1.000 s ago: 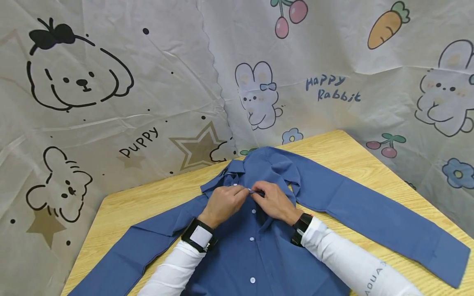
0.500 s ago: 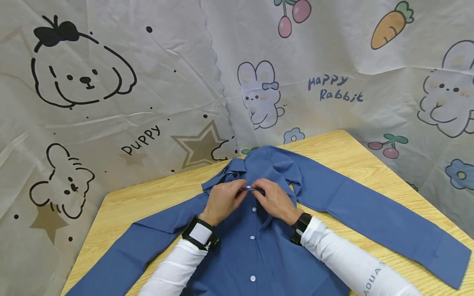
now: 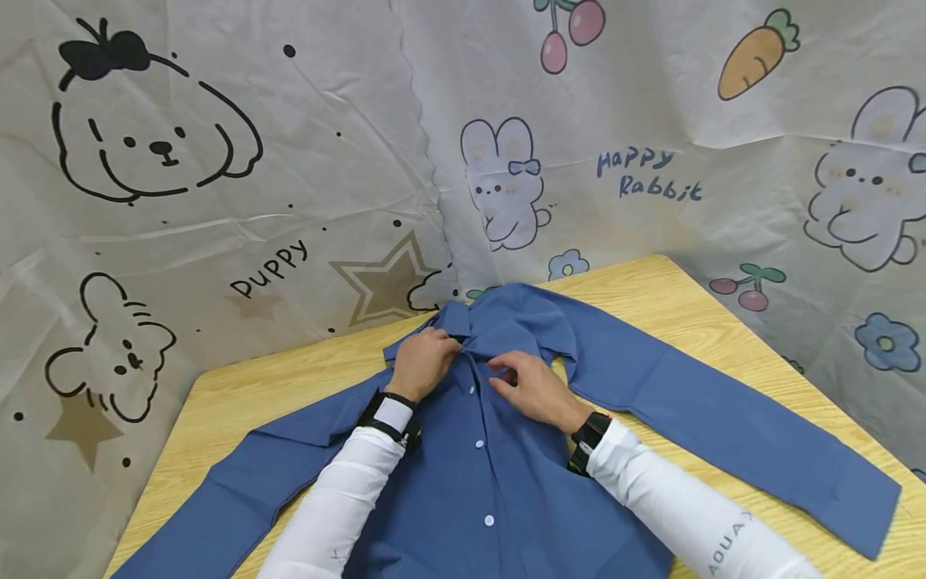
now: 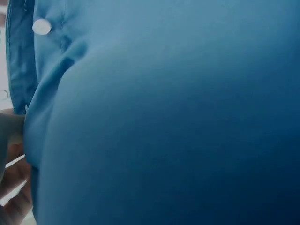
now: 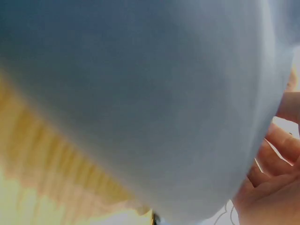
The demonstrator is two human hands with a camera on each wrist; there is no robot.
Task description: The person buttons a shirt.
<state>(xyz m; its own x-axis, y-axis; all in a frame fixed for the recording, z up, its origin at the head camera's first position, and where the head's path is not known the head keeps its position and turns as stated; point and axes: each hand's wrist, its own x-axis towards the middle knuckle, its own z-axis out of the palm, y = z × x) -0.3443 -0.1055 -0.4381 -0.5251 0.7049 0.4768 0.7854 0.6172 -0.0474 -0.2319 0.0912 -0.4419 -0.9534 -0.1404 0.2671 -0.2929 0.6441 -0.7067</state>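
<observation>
Cartoon-printed pale cloth walls (image 3: pixel 347 173), wood-grain table (image 3: pixel 644 293)

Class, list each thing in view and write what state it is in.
Blue shirt: front up, sleeves spread out.
White buttons: visible; fastening unclear.
Left hand: gripping the shirt near its collar.
Right hand: fingers loosely curved, holding nothing visible.
Table: partly covered.
Printed backdrop: hanging, creased.
</observation>
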